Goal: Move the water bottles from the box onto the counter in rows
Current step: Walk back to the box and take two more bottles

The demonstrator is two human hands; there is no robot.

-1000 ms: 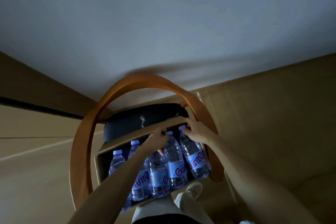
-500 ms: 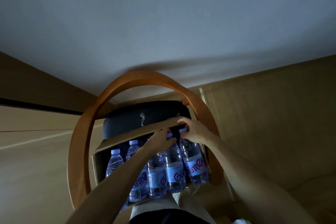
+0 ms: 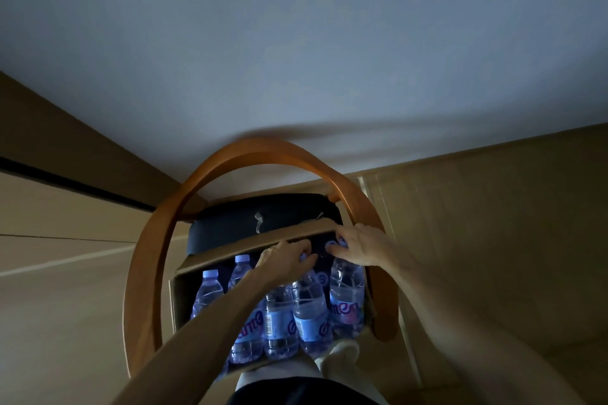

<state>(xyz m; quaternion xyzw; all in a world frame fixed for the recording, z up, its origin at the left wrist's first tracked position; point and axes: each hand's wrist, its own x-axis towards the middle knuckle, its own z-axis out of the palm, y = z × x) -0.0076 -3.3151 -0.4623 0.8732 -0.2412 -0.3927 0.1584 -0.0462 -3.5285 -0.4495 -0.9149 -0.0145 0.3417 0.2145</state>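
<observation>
Dim shot, looking down. We see a cardboard box (image 3: 179, 302) sitting on a chair (image 3: 154, 260) with a curved wooden back and a dark seat cushion (image 3: 263, 210). Water bottles (image 3: 309, 312) stand packed upright inside the box, clear with light caps and blue-purple labels, filling it from left to right. Two more caps show at the far left of the box.

Left hand (image 3: 286, 261) reaches in from near left, fingers curled down over the top of a bottle in the middle of the box; looks like it pinches the cap, but the cap is mostly hidden, so we cannot tell how firmly. Right hand (image 3: 360, 248) comes in from near right, fingers bent around the cap of the rightmost far bottle, just under the far flap of the box. The two hands are just beside each other, apart by a small gap.

Wall (image 3: 296, 59) above is plain pale. We see no counter.
</observation>
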